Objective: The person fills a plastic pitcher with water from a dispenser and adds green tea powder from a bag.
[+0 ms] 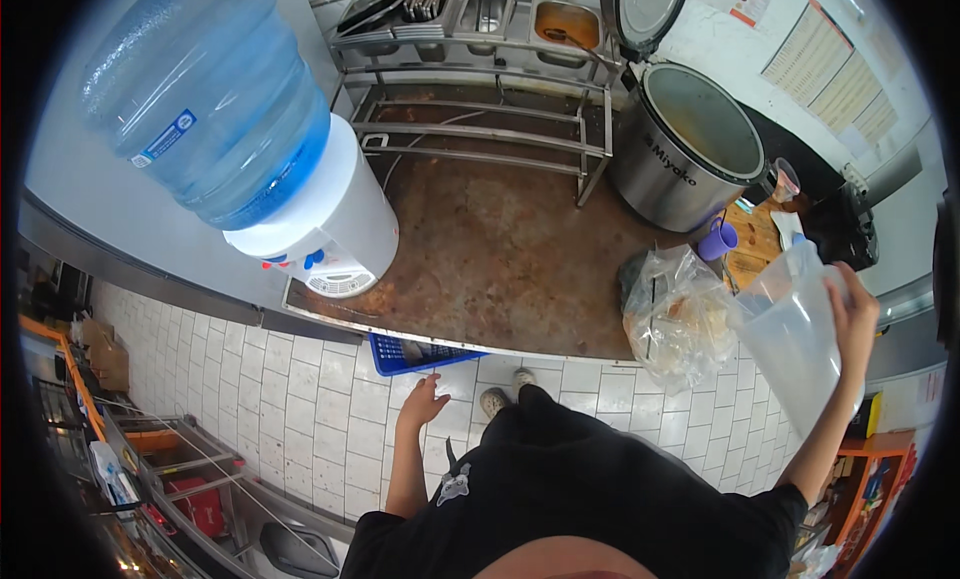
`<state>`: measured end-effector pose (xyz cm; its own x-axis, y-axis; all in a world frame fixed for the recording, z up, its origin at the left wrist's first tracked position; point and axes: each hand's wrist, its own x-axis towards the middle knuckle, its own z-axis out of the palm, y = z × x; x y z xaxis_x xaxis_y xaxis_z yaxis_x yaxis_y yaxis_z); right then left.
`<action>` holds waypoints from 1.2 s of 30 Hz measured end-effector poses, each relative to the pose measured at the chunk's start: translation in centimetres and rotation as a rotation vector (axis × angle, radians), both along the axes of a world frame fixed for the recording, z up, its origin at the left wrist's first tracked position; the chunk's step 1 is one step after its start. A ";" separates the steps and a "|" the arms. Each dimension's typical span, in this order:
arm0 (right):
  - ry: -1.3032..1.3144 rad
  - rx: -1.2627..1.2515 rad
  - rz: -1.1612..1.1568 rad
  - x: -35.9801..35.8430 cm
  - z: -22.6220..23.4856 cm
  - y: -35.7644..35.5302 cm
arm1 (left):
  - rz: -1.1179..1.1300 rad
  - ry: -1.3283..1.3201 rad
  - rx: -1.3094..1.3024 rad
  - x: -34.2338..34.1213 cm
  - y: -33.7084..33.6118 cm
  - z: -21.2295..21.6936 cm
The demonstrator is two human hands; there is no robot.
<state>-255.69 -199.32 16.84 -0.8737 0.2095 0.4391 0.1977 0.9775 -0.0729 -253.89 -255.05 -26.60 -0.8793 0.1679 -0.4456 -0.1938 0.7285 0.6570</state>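
Observation:
My right hand is closed on a translucent plastic pitcher, held tilted past the right end of the brown counter. Low by the counter's front edge, my left hand hangs with its fingers stretched out and nothing in it. The blue plastic basket under the counter is nearest to that hand. Beside the pitcher, a clear plastic bag lies over the counter's front corner; its contents are hard to make out. A small purple cup stands behind the bag.
A large steel rice cooker stands with its lid up at the back right. To the left is a white water dispenser bearing a big blue bottle. A metal rack and several steel food pans line the back.

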 end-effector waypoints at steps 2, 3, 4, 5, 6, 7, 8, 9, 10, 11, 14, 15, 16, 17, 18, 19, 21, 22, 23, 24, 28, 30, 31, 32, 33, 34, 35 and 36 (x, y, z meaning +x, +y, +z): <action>0.165 -0.025 -0.033 1.7 1.9 0.8 | -0.010 -0.010 -0.068 -0.9 -0.5 -1.3; 0.221 -0.054 -0.059 2.5 2.7 1.3 | 0.017 -0.012 -0.084 -1.1 -0.6 -1.2; 0.315 -0.244 -0.058 3.5 3.1 2.0 | 0.047 -0.015 -0.102 -1.4 -0.7 -0.8; 0.401 -0.439 -0.056 4.6 3.4 2.5 | 0.081 -0.020 -0.121 -1.6 -0.8 -0.3; 0.526 -0.601 -0.004 5.3 3.8 2.5 | 0.097 -0.015 -0.109 -1.7 -0.9 0.1; 0.645 -0.772 0.049 5.6 3.6 2.7 | 0.117 -0.009 -0.100 -1.7 -1.0 0.5; 0.779 -0.875 0.061 5.4 2.9 2.2 | 0.137 0.001 -0.097 -1.8 -1.0 1.0; 0.899 -0.996 0.081 4.3 2.2 1.5 | 0.134 0.011 -0.096 -1.4 -1.1 1.5; 0.806 -1.076 0.221 2.6 1.5 0.9 | 0.139 0.021 -0.086 -0.9 -1.3 1.5; 0.718 -1.149 0.362 1.1 0.4 0.6 | 0.141 0.039 -0.079 -0.7 -1.4 1.6; 0.439 -1.351 0.647 -5.2 -3.7 -4.4 | 0.269 0.074 0.045 0.7 -2.3 3.1; 0.384 -1.408 0.646 -7.3 -5.2 -7.6 | 0.328 0.101 0.066 1.5 -2.8 3.4; 0.308 -1.399 0.616 -8.0 -5.2 -12.2 | 0.395 0.103 0.124 1.3 -3.3 4.2; 0.096 -1.353 0.626 -9.5 -8.5 -9.0 | 0.463 0.106 0.183 1.6 -4.1 5.0; 0.128 -1.398 0.579 -10.5 -10.8 -12.4 | 0.520 0.156 0.203 1.4 -4.7 6.1; 0.049 -1.439 0.600 -11.5 -12.9 -15.7 | 0.606 0.199 0.255 1.4 -5.5 6.4; -0.153 -1.368 0.632 -10.9 -13.5 -24.5 | 0.745 0.256 0.393 0.7 -7.9 6.0; -0.186 -1.416 0.694 -11.3 -16.1 -27.7 | 0.803 0.445 0.418 1.1 -9.3 4.6; -0.332 -1.515 0.695 -11.1 -17.4 -31.0 | 0.879 0.484 0.435 1.0 -10.8 4.7; -0.431 -1.539 0.609 -10.4 -17.8 -34.2 | 0.940 0.520 0.452 0.3 -12.5 5.2; -0.456 -1.821 0.442 -10.4 -23.9 -43.0 | 0.912 0.677 0.310 -4.3 -18.2 11.6; -0.469 -1.880 0.421 -10.3 -26.0 -46.2 | 0.745 0.766 0.271 -7.5 -19.8 15.4; -0.438 -1.891 0.394 -10.3 -26.7 -47.8 | 0.649 0.782 0.247 -8.7 -20.1 17.9; -0.401 -1.905 0.366 -10.3 -27.5 -49.4 | 0.547 0.800 0.222 -9.9 -20.6 19.3; -0.377 -1.918 0.348 -10.3 -28.0 -51.0 | 0.492 0.817 0.223 -10.8 -21.1 19.9; -0.335 -1.951 0.315 -10.4 -28.5 -52.4 | 0.431 0.830 0.230 -11.7 -21.4 20.1; -0.293 -1.982 0.284 -10.5 -28.8 -53.8 | 0.371 0.844 0.237 -12.5 -21.7 20.1; -0.255 -2.013 0.258 -10.5 -29.1 -55.0 | 0.359 0.853 0.273 -13.2 -22.1 19.7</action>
<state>-266.18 -254.33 -12.30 -0.9478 0.0293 -0.3174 0.2748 -0.4297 -0.8601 -267.05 -277.15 -6.94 -0.9086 -0.1705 0.3813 0.2457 0.5203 0.8179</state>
